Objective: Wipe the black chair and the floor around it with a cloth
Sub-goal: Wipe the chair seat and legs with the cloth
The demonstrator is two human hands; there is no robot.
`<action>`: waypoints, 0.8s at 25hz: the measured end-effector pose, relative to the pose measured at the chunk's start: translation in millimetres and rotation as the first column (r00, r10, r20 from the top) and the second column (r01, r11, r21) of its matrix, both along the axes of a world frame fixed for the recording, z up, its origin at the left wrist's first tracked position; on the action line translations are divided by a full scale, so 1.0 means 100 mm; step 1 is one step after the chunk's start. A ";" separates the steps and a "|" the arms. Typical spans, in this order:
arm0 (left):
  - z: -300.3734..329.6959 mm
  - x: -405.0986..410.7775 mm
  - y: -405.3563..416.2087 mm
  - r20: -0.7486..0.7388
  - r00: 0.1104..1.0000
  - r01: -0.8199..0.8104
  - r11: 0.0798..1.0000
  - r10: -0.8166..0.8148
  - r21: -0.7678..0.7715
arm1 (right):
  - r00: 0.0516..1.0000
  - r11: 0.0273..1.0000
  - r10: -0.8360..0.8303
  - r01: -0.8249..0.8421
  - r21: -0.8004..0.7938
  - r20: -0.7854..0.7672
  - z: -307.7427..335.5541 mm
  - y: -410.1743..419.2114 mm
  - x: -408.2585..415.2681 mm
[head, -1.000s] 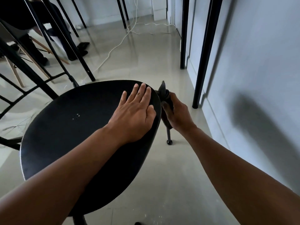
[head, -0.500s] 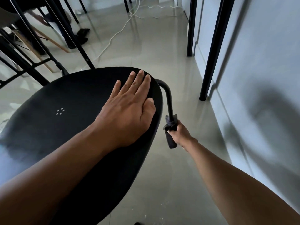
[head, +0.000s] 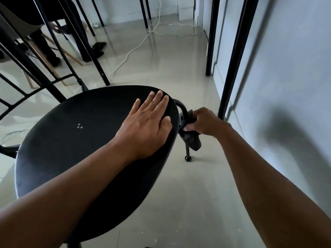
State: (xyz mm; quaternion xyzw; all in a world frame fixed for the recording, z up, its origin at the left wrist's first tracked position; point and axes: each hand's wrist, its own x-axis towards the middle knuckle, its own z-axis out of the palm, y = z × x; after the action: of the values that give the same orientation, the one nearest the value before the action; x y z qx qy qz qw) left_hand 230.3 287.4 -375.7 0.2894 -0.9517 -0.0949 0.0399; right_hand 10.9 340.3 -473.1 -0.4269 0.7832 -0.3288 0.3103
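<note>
Left hand (head: 146, 127) flat, fingers straight, on chair (head: 71, 140) seat. Right hand (head: 206, 122) beside seat's far edge, gripping cloth (head: 190, 142) wrapped round chair leg (head: 187, 153).

The left hand (head: 145, 126) lies flat on the black chair (head: 71, 144) while the right hand (head: 206, 122) grips a dark cloth (head: 190, 140) (wrapped round the chair's leg (head: 187, 151)).

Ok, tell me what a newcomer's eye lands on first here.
First the big black chair seat filling the lower left, with the left hand pressed flat near its far right edge. Next, just right of the seat, the right hand grips a dark cloth wrapped round the chair's curved leg. Behind, a white cable trails across the glossy floor.
</note>
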 end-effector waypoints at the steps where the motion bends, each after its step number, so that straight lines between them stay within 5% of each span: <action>1: 0.00 0.00 0.00 -0.001 1.000 0.001 1.000 -0.001 0.002 | 1.000 0.995 0.018 -0.019 -0.101 -0.014 0.32 0.02 -0.01; 5: -0.02 0.00 -0.02 -0.047 0.998 0.035 0.999 -0.036 -0.031 | 0.981 0.872 0.156 -0.190 -0.451 -0.112 1.00 0.06 0.14; 8: -0.02 -0.01 -0.02 -0.057 0.998 0.017 1.000 -0.019 -0.021 | 0.972 0.849 0.112 0.015 -0.528 0.208 0.73 0.06 0.17; 11: -0.03 0.00 -0.02 -0.054 0.999 -0.001 1.000 0.000 -0.014 | 0.723 0.824 -0.094 0.442 -0.353 0.684 0.06 0.08 0.11; 16: -0.06 -0.01 -0.04 -0.063 0.998 -0.008 1.000 0.006 -0.026 | 0.803 0.929 -0.267 0.362 -0.081 0.533 -1.23 0.03 0.34; 20: -0.05 -0.01 -0.03 -0.067 0.998 0.001 0.999 -0.004 -0.037 | 0.762 0.916 -0.377 0.389 0.093 0.527 -1.74 0.07 0.50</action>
State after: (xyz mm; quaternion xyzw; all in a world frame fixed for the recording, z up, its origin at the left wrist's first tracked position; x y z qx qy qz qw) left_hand 229.7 284.7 -381.0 0.2840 -0.9518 -0.0868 0.0770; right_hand 61.2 347.3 -646.9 -0.1525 0.7322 -0.4994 0.4374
